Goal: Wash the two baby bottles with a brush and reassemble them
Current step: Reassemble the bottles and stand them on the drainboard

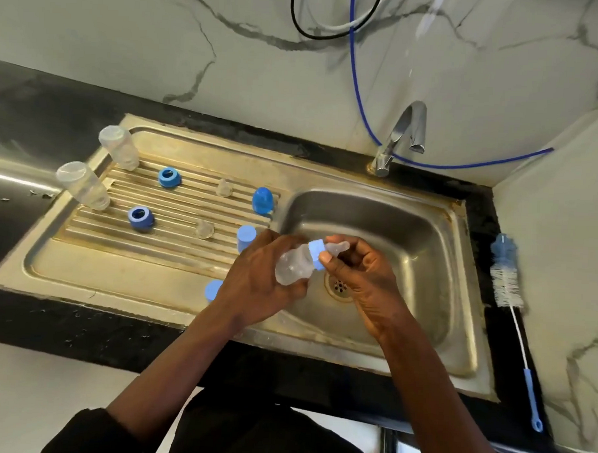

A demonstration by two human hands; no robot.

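Left grip [254,279] wraps the bottle [292,267] over the sink [410,227] basin, probably to catch drips, right grip [360,273] pinches its blue collar [316,252] for twisting; brush [506,283] lies on the desk's [28,111] right edge.

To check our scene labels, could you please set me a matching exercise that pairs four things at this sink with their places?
Things:
1 bottle brush
2 bottle with blue collar
3 blue dome cap
4 tap

Places:
A on the drainboard, beside the basin
B behind the basin
C on the dark counter, right of the basin
D held in the left hand and right hand, over the basin

Pairs: 1-C, 2-D, 3-A, 4-B
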